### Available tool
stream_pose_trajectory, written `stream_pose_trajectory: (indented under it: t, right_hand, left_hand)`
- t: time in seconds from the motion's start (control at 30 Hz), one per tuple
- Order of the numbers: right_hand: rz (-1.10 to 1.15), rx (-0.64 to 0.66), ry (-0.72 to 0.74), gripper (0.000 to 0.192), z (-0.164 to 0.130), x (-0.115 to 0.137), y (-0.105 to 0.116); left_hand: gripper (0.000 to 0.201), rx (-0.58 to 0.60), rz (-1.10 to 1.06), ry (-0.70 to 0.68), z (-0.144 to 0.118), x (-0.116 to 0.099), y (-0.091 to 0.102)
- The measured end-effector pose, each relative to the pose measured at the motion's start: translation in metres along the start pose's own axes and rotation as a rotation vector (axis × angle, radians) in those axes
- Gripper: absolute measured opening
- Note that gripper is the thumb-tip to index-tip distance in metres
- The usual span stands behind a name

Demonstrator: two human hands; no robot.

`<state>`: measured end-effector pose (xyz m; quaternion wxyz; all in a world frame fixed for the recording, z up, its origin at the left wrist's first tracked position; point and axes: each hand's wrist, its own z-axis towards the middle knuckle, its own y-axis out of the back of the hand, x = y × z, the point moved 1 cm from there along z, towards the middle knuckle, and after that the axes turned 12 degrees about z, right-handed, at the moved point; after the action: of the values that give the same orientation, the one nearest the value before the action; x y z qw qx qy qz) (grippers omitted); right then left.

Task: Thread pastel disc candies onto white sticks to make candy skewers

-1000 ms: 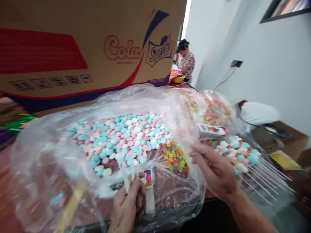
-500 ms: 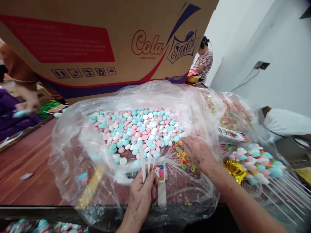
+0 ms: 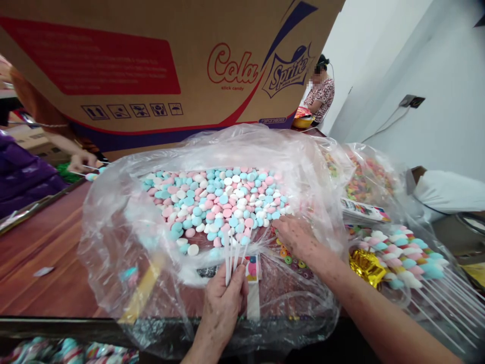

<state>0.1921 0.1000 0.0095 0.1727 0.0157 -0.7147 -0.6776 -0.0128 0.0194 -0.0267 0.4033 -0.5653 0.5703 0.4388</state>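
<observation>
Pastel candy discs (image 3: 215,205), pink, blue and white, lie heaped in the clear plastic bag (image 3: 113,222) on the table (image 3: 45,253), and the right hand (image 3: 299,237) reaches in by the ring-shaped sweets (image 3: 291,259), its grip too hidden to tell. Left hand (image 3: 225,298) has its grip clamped on a fan of white sticks (image 3: 233,253) just before the heap. A slack pinch could let those sticks slip and scatter into the bag.

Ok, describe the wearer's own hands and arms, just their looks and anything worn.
Both are bare. The left hand shows no glove, ring or watch, and its wrist is uncovered to the frame's edge. The right hand is likewise ungloved, with the forearm bare along its whole visible length; no sleeve, bracelet or marking shows.
</observation>
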Motion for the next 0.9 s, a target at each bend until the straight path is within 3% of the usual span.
stream_pose_trajectory:
  t: [0.23, 0.47, 0.7, 0.9]
  right_hand:
    - [0.017, 0.047, -0.015, 0.016, 0.008, 0.006, 0.003]
    - [0.071, 0.064, -0.006, 0.019, 0.004, 0.029, 0.009]
    - [0.283, -0.222, 0.010, 0.013, -0.013, 0.028, 0.022]
    - [0.639, -0.417, 0.187, 0.012, -0.048, 0.029, 0.022]
  left_hand:
    - [0.045, 0.025, 0.087, -0.015, -0.002, -0.007, 0.001]
    - [0.054, 0.012, 0.116, 0.025, -0.002, -0.016, -0.001]
    - [0.052, 0.022, 0.170, 0.066, 0.000, -0.022, 0.003]
    - [0.048, 0.012, 0.133, 0.111, 0.003, -0.017, 0.003]
